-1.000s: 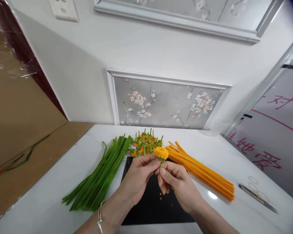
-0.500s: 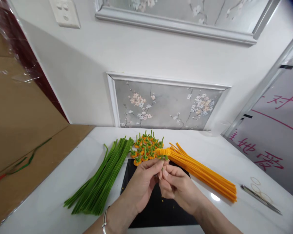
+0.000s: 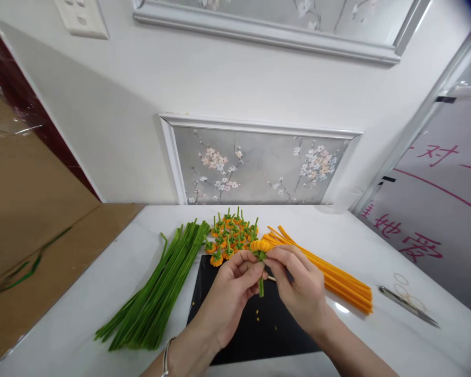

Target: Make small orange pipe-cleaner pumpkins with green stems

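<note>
Both hands meet over a black mat (image 3: 255,335). My left hand (image 3: 231,293) is closed, pinching the green stem of a small orange pipe-cleaner pumpkin (image 3: 260,245). The pumpkin's orange body points away from me, and its stem hangs down between my hands. Thumb and fingers of my right hand (image 3: 302,285) close on the green part just under the orange body. Right behind my hands stand several finished-looking pumpkins (image 3: 230,238) with green stems upright. Part of the held piece is hidden by my fingers.
Green pipe cleaners (image 3: 157,288) lie bundled at left, orange pipe cleaners (image 3: 337,277) at right. Tweezers (image 3: 408,306) and thin rings (image 3: 410,296) rest farther right on the white table (image 3: 78,293). Behind is a panelled wall (image 3: 259,89); cardboard (image 3: 31,193) borders the left.
My right hand has moved up from the lower stem to just under the orange body. More of the green stem now shows below my fingers. The view has shifted slightly.
</note>
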A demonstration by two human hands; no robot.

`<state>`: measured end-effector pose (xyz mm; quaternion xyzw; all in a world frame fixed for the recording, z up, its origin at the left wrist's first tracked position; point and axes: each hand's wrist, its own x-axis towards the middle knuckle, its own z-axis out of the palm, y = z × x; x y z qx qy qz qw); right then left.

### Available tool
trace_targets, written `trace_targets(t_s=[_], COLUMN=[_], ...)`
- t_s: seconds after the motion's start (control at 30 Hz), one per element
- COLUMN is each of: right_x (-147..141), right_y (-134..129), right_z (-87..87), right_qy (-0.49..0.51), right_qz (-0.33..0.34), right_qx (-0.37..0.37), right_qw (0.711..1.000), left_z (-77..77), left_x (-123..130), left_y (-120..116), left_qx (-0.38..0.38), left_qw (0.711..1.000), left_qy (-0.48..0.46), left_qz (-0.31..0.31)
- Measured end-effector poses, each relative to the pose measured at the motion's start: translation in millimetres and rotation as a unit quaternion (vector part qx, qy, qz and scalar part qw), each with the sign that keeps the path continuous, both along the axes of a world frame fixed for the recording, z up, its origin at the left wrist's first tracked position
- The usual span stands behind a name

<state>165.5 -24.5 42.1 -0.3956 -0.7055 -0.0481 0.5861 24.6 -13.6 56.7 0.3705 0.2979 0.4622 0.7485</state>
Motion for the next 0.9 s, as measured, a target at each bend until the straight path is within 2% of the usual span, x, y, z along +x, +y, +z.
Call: trace_targets(t_s=[0.17,0.33,0.47,0.57,0.73,0.9], right_x=[2,3,4,4,2,7], right_y=[-1,-5,-7,-8,-6,-5], right_z=[-1.2,1.7,5.1,8.3,11.9,12.9], right_qy=[-0.032,-0.029,-0.046,-0.038,0.032,0.098], right_qz=[0.006,-0.001,-0.009,0.002,0.023,0.018], right_qx=[0.008,-0.011,-0.006,-0.02,-0.05,-0.124], right_qw=[0.999,1.0,0.999,0.999,0.998,0.987], left_z=[3.6,5.3,5.7,5.6,8.2,12.4], left_x=[0,1,1,1,1,0], left_y=[-1,2,2,1,-1,-1], left_qx=[0.067,0.16,0.197,0.204,0.17,0.147], left_qw=[0.995,0.981,0.973,0.97,0.976,0.979], left_qy=[0.072,0.108,0.124,0.128,0.13,0.136], left_qz=[0.002,0.018,0.008,0.008,0.032,0.048])
